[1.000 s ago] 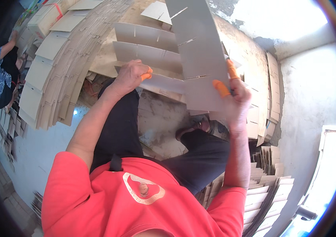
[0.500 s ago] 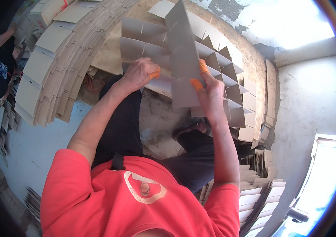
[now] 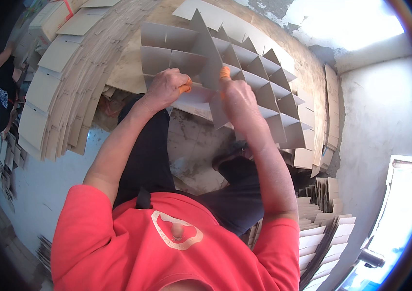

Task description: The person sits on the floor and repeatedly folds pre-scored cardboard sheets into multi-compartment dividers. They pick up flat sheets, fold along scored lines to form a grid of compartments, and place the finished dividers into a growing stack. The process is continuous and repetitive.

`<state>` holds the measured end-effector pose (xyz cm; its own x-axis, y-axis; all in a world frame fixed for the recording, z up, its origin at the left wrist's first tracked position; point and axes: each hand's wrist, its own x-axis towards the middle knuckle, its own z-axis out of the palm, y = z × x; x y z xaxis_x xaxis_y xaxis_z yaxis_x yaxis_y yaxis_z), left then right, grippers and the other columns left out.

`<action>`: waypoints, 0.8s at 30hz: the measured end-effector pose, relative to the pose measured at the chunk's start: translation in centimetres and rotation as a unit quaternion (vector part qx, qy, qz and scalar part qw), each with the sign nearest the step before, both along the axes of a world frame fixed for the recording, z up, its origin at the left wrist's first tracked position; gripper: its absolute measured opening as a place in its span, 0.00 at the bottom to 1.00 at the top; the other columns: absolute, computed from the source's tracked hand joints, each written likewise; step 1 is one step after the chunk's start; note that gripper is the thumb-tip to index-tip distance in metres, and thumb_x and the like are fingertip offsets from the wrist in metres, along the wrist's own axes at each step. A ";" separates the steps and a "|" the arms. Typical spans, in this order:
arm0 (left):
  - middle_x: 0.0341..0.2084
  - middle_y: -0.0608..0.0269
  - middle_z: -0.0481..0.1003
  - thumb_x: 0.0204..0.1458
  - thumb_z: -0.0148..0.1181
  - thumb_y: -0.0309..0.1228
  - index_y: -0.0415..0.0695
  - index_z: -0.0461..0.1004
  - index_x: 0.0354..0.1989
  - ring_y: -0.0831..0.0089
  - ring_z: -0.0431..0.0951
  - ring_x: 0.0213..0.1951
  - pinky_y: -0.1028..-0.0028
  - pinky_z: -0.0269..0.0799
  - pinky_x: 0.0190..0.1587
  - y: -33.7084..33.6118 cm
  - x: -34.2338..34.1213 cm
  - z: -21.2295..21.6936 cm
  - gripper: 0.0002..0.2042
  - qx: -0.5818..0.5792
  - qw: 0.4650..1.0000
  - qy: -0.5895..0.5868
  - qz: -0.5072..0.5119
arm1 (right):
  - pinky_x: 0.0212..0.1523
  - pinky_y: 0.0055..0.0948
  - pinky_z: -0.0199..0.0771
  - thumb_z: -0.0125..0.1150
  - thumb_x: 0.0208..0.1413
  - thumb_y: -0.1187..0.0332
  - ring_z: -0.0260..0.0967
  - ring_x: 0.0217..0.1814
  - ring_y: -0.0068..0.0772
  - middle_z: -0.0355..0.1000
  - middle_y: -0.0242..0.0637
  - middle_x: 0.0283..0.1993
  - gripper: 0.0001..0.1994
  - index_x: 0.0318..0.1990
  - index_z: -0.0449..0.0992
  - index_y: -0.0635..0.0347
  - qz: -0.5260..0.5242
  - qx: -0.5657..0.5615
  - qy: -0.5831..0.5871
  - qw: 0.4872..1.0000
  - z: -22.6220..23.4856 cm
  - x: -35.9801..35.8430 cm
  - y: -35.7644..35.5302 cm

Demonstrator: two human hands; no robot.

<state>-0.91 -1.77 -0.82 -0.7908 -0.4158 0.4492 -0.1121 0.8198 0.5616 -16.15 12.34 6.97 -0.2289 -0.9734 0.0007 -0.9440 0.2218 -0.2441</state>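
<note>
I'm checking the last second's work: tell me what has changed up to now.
The right hand, still gripping its cardboard strip, has moved left, bringing the strip left and down to the other strips. The strip shows narrower, and more of the cardboard grid is in view to its right. The left hand stayed by the near strip.

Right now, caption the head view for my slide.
Left hand at the near side of a cardboard grid on a wooden table, right hand gripping one crossing strip.

The head fisheye looks down over the shirt [image 3: 123, 237] and fingers [image 3: 225, 73].
</note>
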 end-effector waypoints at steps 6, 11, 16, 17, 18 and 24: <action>0.21 0.59 0.75 0.41 0.65 0.25 0.39 0.78 0.28 0.63 0.72 0.27 0.65 0.68 0.32 0.2 -0.2 -0.5 0.05 -0.010 1.000 0.000 -0.020 | 0.35 0.46 0.74 0.60 0.48 0.76 0.74 0.35 0.57 0.73 0.56 0.30 0.15 0.44 0.70 0.73 -0.008 0.000 -0.090 0.996 -3.3 0.2 1.6; 0.26 0.58 0.77 0.39 0.68 0.25 0.39 0.78 0.33 0.63 0.73 0.30 0.67 0.69 0.35 0.4 0.3 0.2 0.11 -0.037 0.999 0.018 -0.030 | 0.42 0.33 0.74 0.60 0.55 0.71 0.76 0.40 0.38 0.77 0.49 0.38 0.10 0.43 0.76 0.66 -0.168 -0.268 0.011 0.949 -1.0 -6.8 8.8; 0.33 0.56 0.78 0.34 0.72 0.27 0.38 0.78 0.41 0.60 0.74 0.35 0.65 0.70 0.42 1.2 0.8 1.1 0.21 -0.018 1.000 0.000 -0.005 | 0.45 0.45 0.72 0.61 0.54 0.50 0.70 0.47 0.51 0.73 0.50 0.42 0.26 0.47 0.74 0.67 -0.424 -0.166 0.287 0.843 -6.3 -19.8 24.6; 0.33 0.56 0.78 0.34 0.72 0.27 0.38 0.77 0.41 0.60 0.74 0.36 0.65 0.70 0.42 1.3 0.6 1.1 0.21 -0.022 1.000 -0.005 -0.010 | 0.43 0.47 0.72 0.61 0.51 0.44 0.69 0.46 0.53 0.73 0.48 0.40 0.31 0.48 0.73 0.66 -0.435 -0.108 0.303 0.841 -7.9 -20.9 27.0; 0.33 0.56 0.78 0.34 0.72 0.27 0.37 0.77 0.41 0.60 0.74 0.36 0.65 0.69 0.42 1.2 0.7 1.1 0.21 -0.027 1.000 -0.013 -0.010 | 0.44 0.51 0.71 0.61 0.46 0.36 0.69 0.49 0.55 0.73 0.50 0.44 0.37 0.48 0.72 0.66 -0.491 0.043 0.208 0.845 -7.7 -20.5 27.5; 0.34 0.56 0.78 0.36 0.71 0.28 0.37 0.77 0.41 0.60 0.74 0.37 0.65 0.69 0.43 1.1 0.6 1.7 0.20 -0.046 0.998 -0.046 -0.004 | 0.43 0.49 0.70 0.66 0.46 0.52 0.71 0.43 0.58 0.74 0.55 0.36 0.23 0.35 0.73 0.66 -0.378 0.170 0.095 0.905 -13.1 -22.6 31.1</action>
<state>-0.31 -0.71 0.89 -0.8335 -0.3703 0.4101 -0.1533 0.8680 0.4723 -38.79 43.47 -6.15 -0.8569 -0.4901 -0.1599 -0.5090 0.8536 0.1112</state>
